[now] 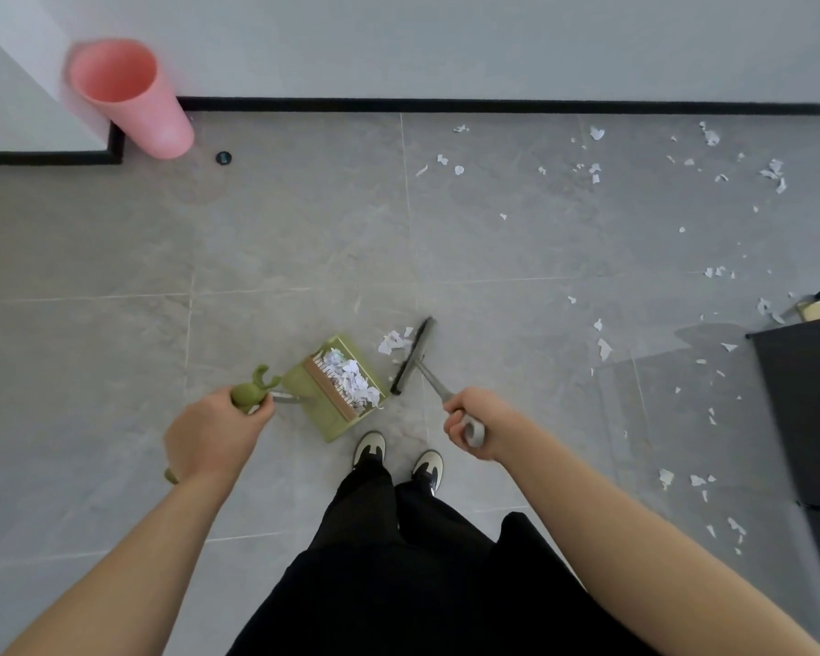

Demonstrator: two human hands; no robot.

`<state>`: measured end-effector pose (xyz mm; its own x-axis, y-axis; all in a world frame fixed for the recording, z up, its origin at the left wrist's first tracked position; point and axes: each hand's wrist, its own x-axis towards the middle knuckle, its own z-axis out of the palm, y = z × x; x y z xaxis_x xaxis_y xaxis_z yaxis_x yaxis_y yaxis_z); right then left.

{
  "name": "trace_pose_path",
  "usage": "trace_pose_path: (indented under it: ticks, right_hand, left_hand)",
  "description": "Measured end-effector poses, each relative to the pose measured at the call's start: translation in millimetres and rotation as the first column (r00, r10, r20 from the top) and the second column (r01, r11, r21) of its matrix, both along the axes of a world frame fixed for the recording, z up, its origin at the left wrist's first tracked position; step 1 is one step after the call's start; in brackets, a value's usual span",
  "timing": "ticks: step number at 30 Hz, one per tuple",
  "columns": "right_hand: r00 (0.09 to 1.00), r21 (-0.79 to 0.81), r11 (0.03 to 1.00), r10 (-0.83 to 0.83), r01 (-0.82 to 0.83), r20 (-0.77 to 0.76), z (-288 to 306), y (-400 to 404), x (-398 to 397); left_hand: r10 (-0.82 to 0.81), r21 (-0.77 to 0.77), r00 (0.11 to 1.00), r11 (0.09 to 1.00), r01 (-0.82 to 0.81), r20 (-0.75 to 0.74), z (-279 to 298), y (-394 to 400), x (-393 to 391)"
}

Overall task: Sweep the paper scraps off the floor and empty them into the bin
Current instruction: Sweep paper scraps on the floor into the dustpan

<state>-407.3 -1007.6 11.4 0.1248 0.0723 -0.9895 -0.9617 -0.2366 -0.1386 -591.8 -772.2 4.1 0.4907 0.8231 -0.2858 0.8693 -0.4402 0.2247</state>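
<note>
Step in hand, as judged: sweeping, part done. The green dustpan (pixel 339 388) stands on the floor (pixel 114 352) just ahead of the person's shoes, already holding a heap of paper scraps (pixel 351 378) against its comb edge. A small pile of scraps (pixel 394 343) lies on the floor just beyond the pan's far corner, between the pan and the black broom head (pixel 413 357).

Left hand (pixel 214 435): fingers (pixel 259 409) curled round the green dustpan handle (pixel 252 393), gripping it near its top. Right hand (pixel 474 426): fingers (pixel 455 426) closed round the grey broom handle (pixel 472 428), gripping it; the shaft runs down to the broom head, which rests on or just above the floor beside the pan. Contact cannot be confirmed.

Many loose scraps (pixel 772 172) lie scattered over the right half of the floor, up to the black skirting (pixel 493 105) along the far wall and near the dark furniture (pixel 805 409) at the right edge. The pink bin (pixel 131 94) stands at the far left, by the wall corner, well apart from the pan.

Next move, as judged: draw the near pile into the pan with a short stroke toward it, pan held steady and flush to the floor. The right-hand scatter needs gathering before emptying into the bin.
</note>
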Motion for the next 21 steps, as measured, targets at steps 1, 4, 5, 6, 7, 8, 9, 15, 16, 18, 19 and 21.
trace_pose_path:
  ticks: [1, 4, 5, 6, 7, 8, 9, 15, 16, 18, 19, 21]
  right_hand:
    - [0.999, -0.004, 0.999, -0.039, 0.039, 0.005, -0.2, 2.6, 2.5]
    - [0.999, -0.045, 0.999, -0.006, 0.008, 0.046, 4.7, 9.6, 6.6]
    - [0.997, -0.076, 0.997, 0.039, -0.034, 0.059, 7.3, 11.0, 7.5]
    - [0.993, -0.117, 0.990, 0.094, -0.085, 0.077, 9.4, 11.5, 8.8]
    - [0.984, -0.160, 0.979, 0.146, -0.130, 0.097, 10.0, 11.3, 10.1]
    - [0.974, -0.201, 0.965, 0.192, -0.166, 0.117, 9.8, 10.5, 11.7]
    - [0.965, -0.239, 0.952, 0.229, -0.194, 0.131, 7.9, 9.8, 13.9]
    - [0.855, -0.398, 0.833, 0.483, -0.384, 0.187, -13.7, -0.1, 21.0]
    - [0.829, -0.411, 0.810, 0.525, -0.418, 0.193, -15.9, -1.6, 22.0]
    - [0.802, -0.413, 0.786, 0.568, -0.461, 0.186, -19.9, -3.5, 24.3]
    - [0.801, -0.397, 0.786, 0.573, -0.475, 0.176, -22.3, -3.3, 26.1]
    - [0.810, -0.345, 0.800, 0.565, -0.490, 0.159, -24.5, -2.7, 28.4]
  left_hand:
    - [-0.010, 0.001, 1.000, 1.000, 0.010, -0.004, 0.3, 1.6, 0.1]
    - [-0.035, -0.006, 0.999, 0.999, 0.035, -0.019, 0.1, 8.4, 0.1]
    - [-0.037, -0.012, 0.999, 0.999, 0.036, -0.016, 0.1, 10.1, 0.7]
    - [-0.036, -0.018, 0.999, 0.999, 0.035, -0.012, -0.4, 11.8, 1.2]
    - [-0.034, -0.021, 0.999, 0.999, 0.034, -0.011, -1.4, 13.1, 1.7]
    - [-0.033, -0.021, 0.999, 0.999, 0.033, -0.012, -2.7, 13.9, 2.4]
    - [-0.035, -0.020, 0.999, 0.999, 0.034, -0.014, -4.4, 15.1, 3.2]
    - [-0.020, -0.030, 1.000, 0.999, 0.019, -0.013, -15.0, 20.9, 4.9]
    - [-0.014, -0.030, 1.000, 0.999, 0.014, -0.007, -16.3, 21.6, 5.5]
    - [0.005, -0.034, 1.000, 0.999, -0.005, -0.007, -19.3, 23.2, 7.2]
    - [0.019, -0.038, 1.000, 0.999, -0.020, -0.013, -21.5, 24.8, 8.2]
    - [0.040, -0.046, 0.999, 0.998, -0.041, -0.016, -23.4, 26.5, 10.3]
